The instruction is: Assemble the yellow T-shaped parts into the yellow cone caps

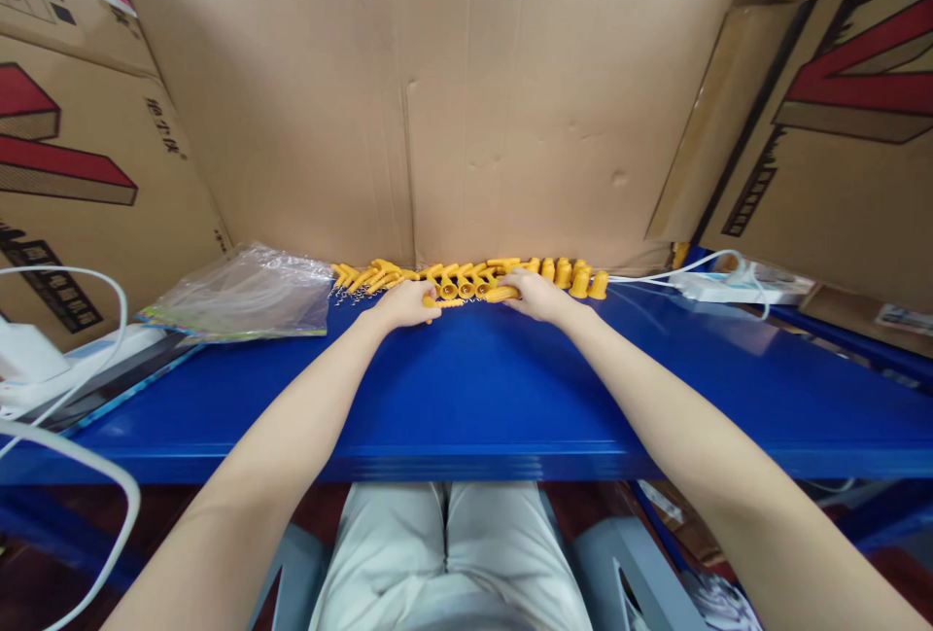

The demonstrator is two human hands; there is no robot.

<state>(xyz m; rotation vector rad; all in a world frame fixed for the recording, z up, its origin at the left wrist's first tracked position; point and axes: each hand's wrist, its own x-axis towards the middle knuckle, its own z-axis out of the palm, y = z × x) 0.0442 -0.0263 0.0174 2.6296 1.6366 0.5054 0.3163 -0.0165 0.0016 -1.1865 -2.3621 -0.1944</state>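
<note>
My left hand (405,304) is closed on a yellow plastic piece (446,303) with a crossbar end and a ridged shaft pointing right. Opposite it, my right hand (537,296) grips a yellow rounded handle (501,295), whose end faces the left hand's piece. Thin metal spirals show between the two, but I cannot tell which part they belong to. Just behind my hands lies a row of yellow corkscrew parts with round openings (466,290). Farther left are several yellow handles with metal spirals (364,276). Several yellow caps (581,281) stand right of my right hand.
The blue shelf (481,388) is backed by a cardboard sheet (510,116). Clear plastic bags (248,291) lie at the left. White power strips with cables are at both sides, the right one (729,287) near a carton. Large printed cartons (73,155) flank the shelf.
</note>
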